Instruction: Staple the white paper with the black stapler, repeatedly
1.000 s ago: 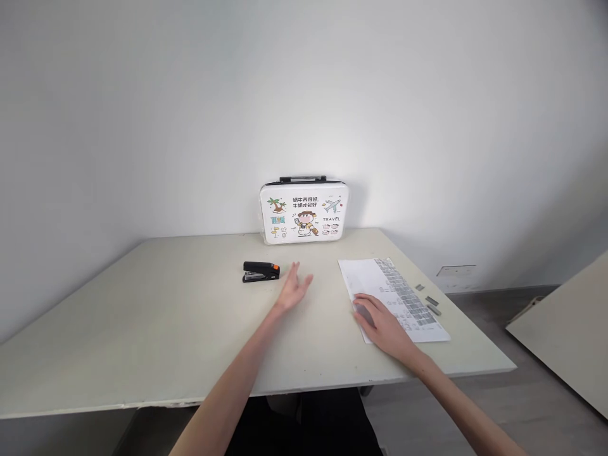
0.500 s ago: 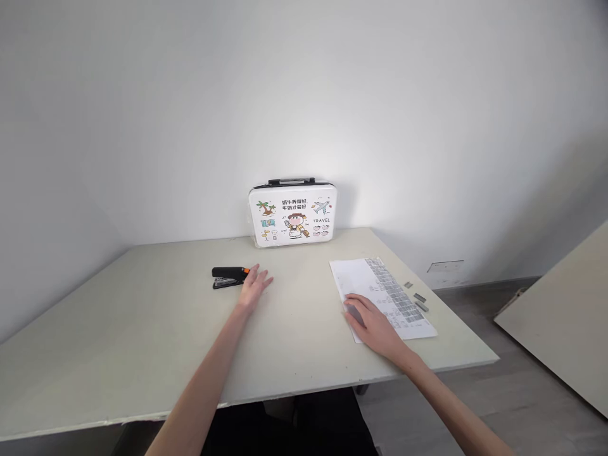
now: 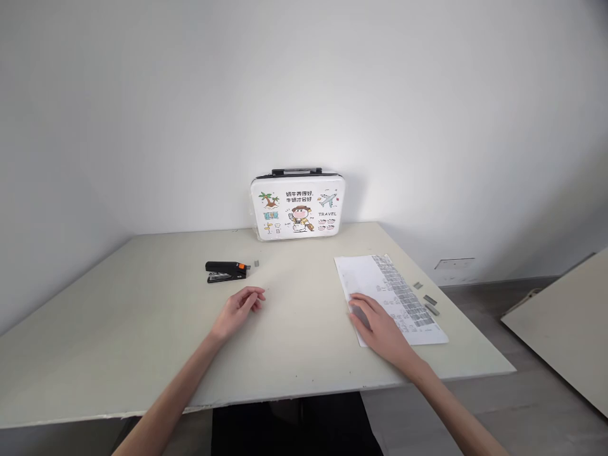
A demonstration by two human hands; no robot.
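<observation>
My left hand point(image 3: 237, 310) rests on the tabletop just in front of the stapler, its fingers loosely curled and no object visible in them. The black stapler point(image 3: 227, 271) with an orange button lies beyond it, apart from the hand. A small grey staple strip point(image 3: 256, 263) sits at the stapler's right end. On the right, my right hand point(image 3: 377, 326) lies on the left part of the printed paper point(image 3: 354, 272), fingers apart and slightly arched. Shade hides what is beneath that palm. Several short grey staple strips point(image 3: 430, 300) lie beyond the paper's right edge.
A white case point(image 3: 299, 209) with cartoon prints and a black handle stands against the wall at the table's back. The table point(image 3: 142, 316) ends at a front edge near my forearms. A wall socket point(image 3: 455, 263) and a pale panel point(image 3: 565, 323) are at right.
My left hand has left the stapler, coming back toward me, and its fingers have curled. The staple strip by the stapler now shows. My right hand stays on the paper; the view has shifted slightly.
</observation>
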